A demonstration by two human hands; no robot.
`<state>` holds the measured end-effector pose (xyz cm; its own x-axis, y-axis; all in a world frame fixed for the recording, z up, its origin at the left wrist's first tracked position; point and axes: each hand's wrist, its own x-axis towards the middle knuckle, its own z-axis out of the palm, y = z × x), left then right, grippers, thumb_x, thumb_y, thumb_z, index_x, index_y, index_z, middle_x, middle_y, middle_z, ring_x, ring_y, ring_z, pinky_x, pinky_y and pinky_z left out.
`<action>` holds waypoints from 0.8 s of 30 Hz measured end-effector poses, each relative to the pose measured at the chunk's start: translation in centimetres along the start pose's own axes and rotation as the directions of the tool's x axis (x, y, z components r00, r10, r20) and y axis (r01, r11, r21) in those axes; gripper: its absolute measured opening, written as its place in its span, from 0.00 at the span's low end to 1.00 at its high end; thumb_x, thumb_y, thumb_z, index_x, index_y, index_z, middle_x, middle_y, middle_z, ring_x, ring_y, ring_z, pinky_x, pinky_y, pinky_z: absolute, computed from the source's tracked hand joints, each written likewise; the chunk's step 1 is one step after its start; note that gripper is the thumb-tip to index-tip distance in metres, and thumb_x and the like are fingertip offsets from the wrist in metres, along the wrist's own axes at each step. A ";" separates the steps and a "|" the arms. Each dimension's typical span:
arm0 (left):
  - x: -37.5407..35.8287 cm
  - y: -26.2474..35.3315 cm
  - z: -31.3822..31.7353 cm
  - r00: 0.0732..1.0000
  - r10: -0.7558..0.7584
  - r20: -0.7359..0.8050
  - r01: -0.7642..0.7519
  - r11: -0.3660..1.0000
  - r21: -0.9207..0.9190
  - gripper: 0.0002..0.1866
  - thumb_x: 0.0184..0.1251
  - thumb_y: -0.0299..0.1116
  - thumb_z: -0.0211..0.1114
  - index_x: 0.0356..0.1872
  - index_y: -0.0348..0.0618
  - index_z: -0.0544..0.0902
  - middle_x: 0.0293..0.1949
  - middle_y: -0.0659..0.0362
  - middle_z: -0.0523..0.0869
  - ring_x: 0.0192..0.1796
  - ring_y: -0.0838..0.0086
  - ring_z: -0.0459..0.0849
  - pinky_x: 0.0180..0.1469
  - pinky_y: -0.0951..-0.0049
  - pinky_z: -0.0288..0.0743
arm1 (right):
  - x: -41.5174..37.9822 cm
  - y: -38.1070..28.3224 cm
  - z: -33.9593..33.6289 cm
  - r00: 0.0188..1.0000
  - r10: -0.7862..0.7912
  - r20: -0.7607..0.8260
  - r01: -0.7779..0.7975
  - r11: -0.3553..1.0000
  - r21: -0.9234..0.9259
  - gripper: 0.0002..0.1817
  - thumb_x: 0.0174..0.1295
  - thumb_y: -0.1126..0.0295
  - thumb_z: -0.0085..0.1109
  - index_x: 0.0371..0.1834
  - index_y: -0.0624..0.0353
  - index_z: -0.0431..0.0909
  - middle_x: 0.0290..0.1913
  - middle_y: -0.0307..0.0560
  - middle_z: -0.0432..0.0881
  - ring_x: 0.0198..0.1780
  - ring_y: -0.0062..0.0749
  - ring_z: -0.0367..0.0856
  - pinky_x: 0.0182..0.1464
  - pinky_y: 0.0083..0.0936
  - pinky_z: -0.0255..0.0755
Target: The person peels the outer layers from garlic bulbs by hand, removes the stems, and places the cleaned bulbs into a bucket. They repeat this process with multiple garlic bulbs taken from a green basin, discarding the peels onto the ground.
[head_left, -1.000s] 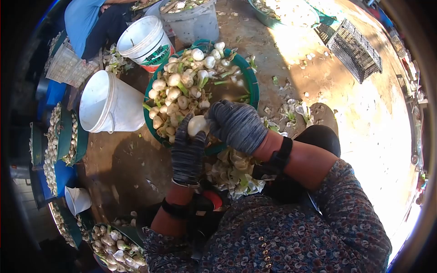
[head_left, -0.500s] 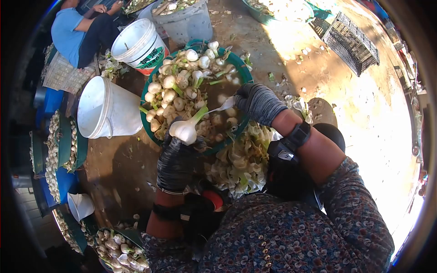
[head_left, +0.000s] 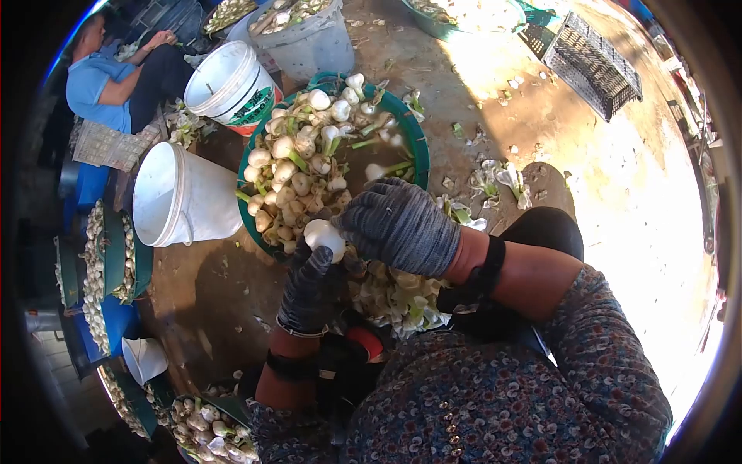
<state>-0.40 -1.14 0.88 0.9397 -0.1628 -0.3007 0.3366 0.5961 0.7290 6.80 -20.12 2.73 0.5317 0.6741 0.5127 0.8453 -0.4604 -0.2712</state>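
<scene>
A white garlic bulb (head_left: 325, 239) sits in my left hand (head_left: 307, 290), whose gloved fingers and thumb are closed around its lower side. My right hand (head_left: 406, 226), in a grey knitted glove, is curled against the bulb's right side. Its fingertips press together where the stalk would be, and they hide the stalk. Just beyond both hands stands a round green basin (head_left: 421, 147) holding many garlic bulbs (head_left: 300, 184) with stalks. Between my body and the basin lies a heap of peeled garlic skins (head_left: 406, 298).
A white bucket (head_left: 205, 193) stands left of the basin, with a printed bucket (head_left: 251, 97) and a grey tub (head_left: 325, 46) behind. A black crate (head_left: 591, 66) lies at the upper right. Another person (head_left: 108, 85) sits at the upper left. More garlic (head_left: 209, 429) is at the lower left.
My right hand has come left from the basin's right rim to the bulb; the strip of skin it was pulling is out of sight. The bulb has turned, hiding its green stalk.
</scene>
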 end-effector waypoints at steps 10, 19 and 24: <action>-0.4 -0.3 -0.3 0.997 -0.068 0.048 0.065 0.996 0.068 0.28 0.58 0.37 0.69 0.58 0.43 0.70 0.49 0.57 0.78 0.48 0.69 0.81 0.48 0.68 0.80 | 0.5 -0.6 -1.5 0.940 0.242 0.240 -0.287 0.942 0.176 0.10 0.56 0.64 0.63 0.39 0.55 0.81 0.35 0.49 0.82 0.38 0.45 0.82 0.40 0.36 0.76; -0.4 -0.4 -0.3 0.999 0.037 0.033 -0.041 0.991 0.125 0.36 0.55 0.38 0.72 0.65 0.42 0.66 0.53 0.54 0.76 0.53 0.65 0.80 0.51 0.64 0.81 | -0.2 1.0 -0.1 0.859 0.384 0.338 -0.512 0.664 0.545 0.10 0.63 0.63 0.61 0.40 0.58 0.82 0.34 0.50 0.84 0.38 0.41 0.84 0.43 0.32 0.77; -0.5 0.2 -0.9 0.991 0.030 0.133 -0.070 0.951 0.302 0.38 0.56 0.37 0.69 0.68 0.42 0.63 0.56 0.53 0.76 0.56 0.66 0.78 0.55 0.67 0.76 | 0.2 0.0 -0.2 0.847 0.362 0.390 -0.530 0.641 0.556 0.10 0.62 0.66 0.63 0.41 0.60 0.81 0.35 0.50 0.83 0.39 0.35 0.83 0.45 0.30 0.76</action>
<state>-0.85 -0.22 0.62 0.9491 -0.2481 -0.1939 0.2729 0.3408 0.8996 6.90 -20.13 2.98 0.7768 0.6294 0.0187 0.2895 -0.3306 -0.8983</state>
